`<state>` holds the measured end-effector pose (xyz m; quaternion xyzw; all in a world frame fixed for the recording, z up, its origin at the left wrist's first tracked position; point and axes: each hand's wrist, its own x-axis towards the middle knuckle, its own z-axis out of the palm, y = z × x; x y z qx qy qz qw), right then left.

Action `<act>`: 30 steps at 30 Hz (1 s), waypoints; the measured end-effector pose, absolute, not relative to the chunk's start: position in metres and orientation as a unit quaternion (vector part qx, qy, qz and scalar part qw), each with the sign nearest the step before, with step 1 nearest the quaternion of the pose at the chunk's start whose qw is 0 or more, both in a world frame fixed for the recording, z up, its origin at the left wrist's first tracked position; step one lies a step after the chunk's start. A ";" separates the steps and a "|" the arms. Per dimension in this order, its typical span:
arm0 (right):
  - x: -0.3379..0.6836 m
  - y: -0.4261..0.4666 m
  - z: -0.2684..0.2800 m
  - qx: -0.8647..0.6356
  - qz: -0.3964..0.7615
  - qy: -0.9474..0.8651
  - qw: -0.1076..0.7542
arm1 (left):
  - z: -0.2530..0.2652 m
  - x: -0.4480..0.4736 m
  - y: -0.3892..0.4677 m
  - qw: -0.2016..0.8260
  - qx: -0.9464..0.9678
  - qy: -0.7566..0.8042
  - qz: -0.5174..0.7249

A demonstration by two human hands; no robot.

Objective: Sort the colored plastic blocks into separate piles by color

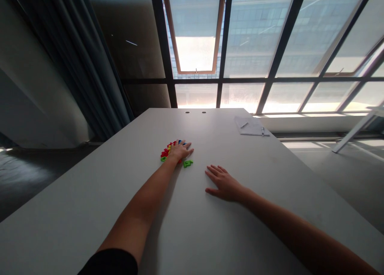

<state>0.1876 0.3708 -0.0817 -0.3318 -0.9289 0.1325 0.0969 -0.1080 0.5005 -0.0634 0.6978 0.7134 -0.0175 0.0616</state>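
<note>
My left hand reaches over a small pile of colourful plastic pieces, its fingers spread on top of them. Red, yellow, blue and green show around the hand; the rest of the pile is hidden beneath it. One green piece lies apart, just right of my left wrist. Lower and to the right, my right hand rests flat on the white table, thumb and fingers apart, holding nothing.
Sheets of paper with pens on them lie at the table's far right. Two round holes sit near the far edge. Beyond stand tall windows, with a dark curtain at left. A white frame leg stands on the floor at right.
</note>
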 end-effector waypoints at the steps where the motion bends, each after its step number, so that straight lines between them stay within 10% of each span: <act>1: 0.188 0.371 -0.082 -0.331 0.132 -0.929 0.096 | -0.064 -0.112 0.499 0.058 0.698 0.714 -0.021; 30: 0.187 0.370 -0.081 -0.331 0.128 -0.929 0.101 | -0.068 -0.121 0.438 -0.074 0.771 0.632 0.032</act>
